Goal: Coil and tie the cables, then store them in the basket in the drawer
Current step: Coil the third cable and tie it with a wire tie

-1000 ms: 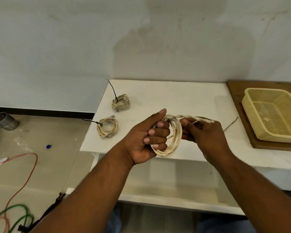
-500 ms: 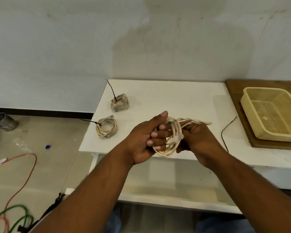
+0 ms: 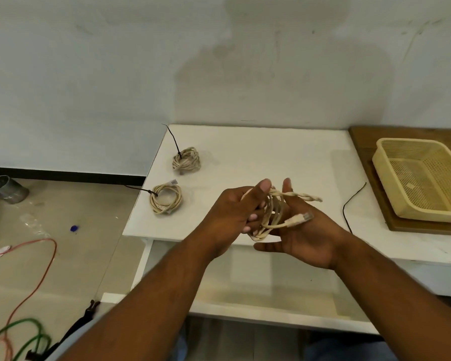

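My left hand (image 3: 235, 212) grips a coil of cream cable (image 3: 270, 217) above the front edge of the white table (image 3: 258, 152). My right hand (image 3: 305, 235) lies palm up beside and under the coil, fingers spread, with the cable's plug end (image 3: 300, 219) resting across it. A twisted free end (image 3: 307, 197) sticks out to the right. Two tied cream coils lie on the table's left side, one far (image 3: 186, 160) and one near (image 3: 166, 199), each with a black tie. A loose black tie (image 3: 350, 204) lies right of my hands. The yellow mesh basket (image 3: 391, 194) stands at the right.
The basket rests on a brown wooden board (image 3: 362, 142). Below the tabletop a white shelf or drawer (image 3: 245, 308) shows. On the floor at left are a metal can (image 3: 5, 188), red and green wires (image 3: 31, 295) and a black clip (image 3: 89, 308). A plain wall stands behind.
My right hand has let go of the coil and turned palm up with fingers spread. The plug end now lies across it. My left hand still holds the coil.
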